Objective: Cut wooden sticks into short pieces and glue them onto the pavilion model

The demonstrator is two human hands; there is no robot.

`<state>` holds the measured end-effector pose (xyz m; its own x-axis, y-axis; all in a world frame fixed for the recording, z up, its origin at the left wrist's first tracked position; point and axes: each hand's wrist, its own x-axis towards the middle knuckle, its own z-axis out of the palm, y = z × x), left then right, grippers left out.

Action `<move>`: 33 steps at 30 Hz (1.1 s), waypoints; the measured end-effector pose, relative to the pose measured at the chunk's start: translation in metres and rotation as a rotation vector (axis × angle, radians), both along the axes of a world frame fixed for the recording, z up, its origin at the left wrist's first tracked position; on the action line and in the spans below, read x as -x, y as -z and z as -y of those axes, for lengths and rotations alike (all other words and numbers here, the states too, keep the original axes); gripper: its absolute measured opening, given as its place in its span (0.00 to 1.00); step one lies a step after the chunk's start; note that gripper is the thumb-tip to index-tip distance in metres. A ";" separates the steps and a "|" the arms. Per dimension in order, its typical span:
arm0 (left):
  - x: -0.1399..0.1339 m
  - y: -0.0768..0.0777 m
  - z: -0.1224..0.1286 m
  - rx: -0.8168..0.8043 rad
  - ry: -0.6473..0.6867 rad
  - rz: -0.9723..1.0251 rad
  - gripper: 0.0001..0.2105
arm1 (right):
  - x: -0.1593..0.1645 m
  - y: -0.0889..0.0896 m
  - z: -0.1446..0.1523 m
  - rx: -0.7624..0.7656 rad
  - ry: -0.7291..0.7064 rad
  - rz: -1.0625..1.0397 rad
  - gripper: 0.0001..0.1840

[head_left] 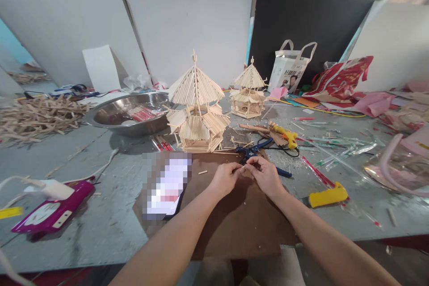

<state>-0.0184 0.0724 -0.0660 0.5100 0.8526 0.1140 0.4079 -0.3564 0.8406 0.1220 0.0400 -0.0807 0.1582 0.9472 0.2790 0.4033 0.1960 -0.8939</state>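
Note:
Both hands meet fingertip to fingertip over a brown board (231,228). My left hand (228,178) is closed in a pinch, and so is my right hand (264,175). Whatever lies between the fingertips is too small to make out. Just behind them rests a pair of dark blue pliers (250,152), partly covered by my right hand. A short wooden stick piece (203,172) lies on the board left of my hands. Beyond stands a two-tiered pagoda model (197,116) built of thin wooden sticks, with a smaller pagoda model (248,94) farther back.
A phone (169,187) with a blurred screen lies left. A steel basin (114,120) holds red-and-white packets. Sticks (40,116) are heaped far left, near a magenta power strip (56,210). Right are a yellow glue gun (286,136), a yellow-handled tool (328,195) and plastic wrappers (348,149).

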 end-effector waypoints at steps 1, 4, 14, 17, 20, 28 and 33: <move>0.000 0.000 0.000 0.000 0.001 -0.008 0.15 | -0.002 -0.001 -0.001 -0.015 0.002 0.035 0.11; 0.003 0.000 -0.003 0.017 -0.031 -0.024 0.15 | -0.014 -0.008 -0.004 -0.060 0.060 0.182 0.14; 0.007 -0.001 -0.011 0.218 -0.219 0.093 0.12 | -0.062 -0.033 -0.010 0.355 -0.006 1.090 0.12; 0.006 -0.003 -0.011 0.353 -0.236 0.225 0.10 | -0.059 -0.031 -0.012 0.389 -0.040 1.151 0.12; 0.008 -0.005 -0.011 0.538 -0.215 0.402 0.10 | -0.056 -0.032 -0.014 0.398 -0.009 1.101 0.10; 0.012 -0.006 -0.015 0.748 -0.129 0.604 0.10 | -0.063 -0.042 -0.010 0.244 0.224 0.810 0.13; 0.012 -0.008 -0.013 0.750 -0.078 0.625 0.10 | -0.062 -0.060 -0.003 0.116 0.376 0.414 0.14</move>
